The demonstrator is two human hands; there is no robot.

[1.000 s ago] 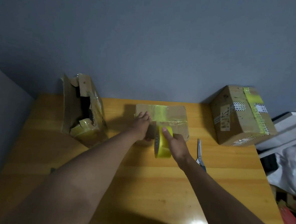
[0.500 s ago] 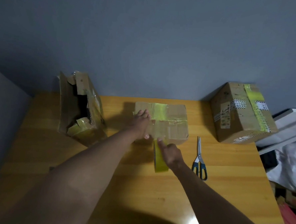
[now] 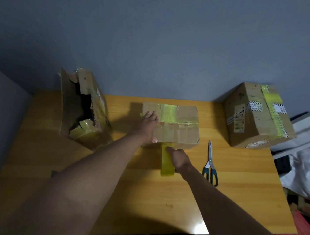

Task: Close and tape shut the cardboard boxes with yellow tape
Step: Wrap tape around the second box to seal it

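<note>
The middle box (image 3: 175, 126) is sitting at the centre of the table (image 3: 145, 198), and the left hand (image 3: 147, 125) is lying on its left top edge. The right hand (image 3: 180, 158) is holding the tape roll (image 3: 166, 163) just in front of the box, blocking the near side. Scissors (image 3: 210, 166) are lying just to the right. A torn open box (image 3: 82, 109) is standing at the far left and a taped box (image 3: 257, 116) at the far right, leaving bare gaps between. The near table is lying open.
</note>
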